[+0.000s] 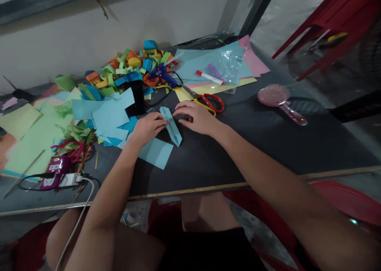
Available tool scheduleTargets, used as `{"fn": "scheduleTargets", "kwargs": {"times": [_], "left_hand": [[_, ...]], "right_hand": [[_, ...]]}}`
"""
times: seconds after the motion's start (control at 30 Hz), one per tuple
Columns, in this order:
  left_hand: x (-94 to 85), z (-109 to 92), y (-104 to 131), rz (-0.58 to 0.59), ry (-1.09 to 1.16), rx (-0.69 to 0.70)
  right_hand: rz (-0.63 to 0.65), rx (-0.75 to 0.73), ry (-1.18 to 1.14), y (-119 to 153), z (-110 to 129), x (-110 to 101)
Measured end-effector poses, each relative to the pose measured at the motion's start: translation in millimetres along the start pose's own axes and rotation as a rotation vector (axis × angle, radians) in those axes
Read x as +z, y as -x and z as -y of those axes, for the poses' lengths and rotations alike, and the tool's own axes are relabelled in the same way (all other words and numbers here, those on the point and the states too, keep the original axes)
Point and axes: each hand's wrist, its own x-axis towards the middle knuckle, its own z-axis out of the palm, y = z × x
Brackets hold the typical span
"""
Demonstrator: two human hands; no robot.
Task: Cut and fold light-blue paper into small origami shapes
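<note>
A narrow folded strip of light-blue paper [172, 130] lies slanted on the dark table, its long edges turned up. My left hand [150, 126] is closed on the strip's left edge, fingers and thumb together. Just right of the strip, my right hand [195, 116] is curved, with a gap between thumb and fingers and nothing held. Whether its fingertips touch the paper I cannot tell. Under and beside my left wrist is a flat light-blue paper rectangle [156, 152]. Red-and-yellow-handled scissors [212, 103] lie right behind my right hand.
Behind are a heap of folded coloured paper pieces [131, 64], a blue glue gun [163, 74], a black stand [136, 98] and coloured sheets with a marker [209, 77]. A pink hairbrush [276, 98] lies right. Front left, a purple power strip [56, 172] has a white cable.
</note>
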Motion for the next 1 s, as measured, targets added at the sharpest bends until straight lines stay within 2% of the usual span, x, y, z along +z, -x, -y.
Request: {"fn": "scheduleTargets", "kwargs": {"times": [0.1,0.33,0.63,0.83,1.0], "left_hand": [[-5.2,3,1,0.086,-0.005,-0.013],[-6.1,-5,-7,0.231,-0.074,0.005],[0.1,-5,-8,0.282,-0.139,-0.006],[-2.4,-7,-9,0.338,-0.06,-0.009],[1.5,-13,-6,0.281,-0.081,-0.103]], "right_hand": [[0.146,-0.154,0.034,0,-2,-3],[0.289,-0.157,0.217,0,2,-3],[0.333,-0.12,0.15,-3,1,0],[0.336,-0.018,0.041,-2,8,-3],[0.311,-0.009,0.01,-1,6,-2]]}}
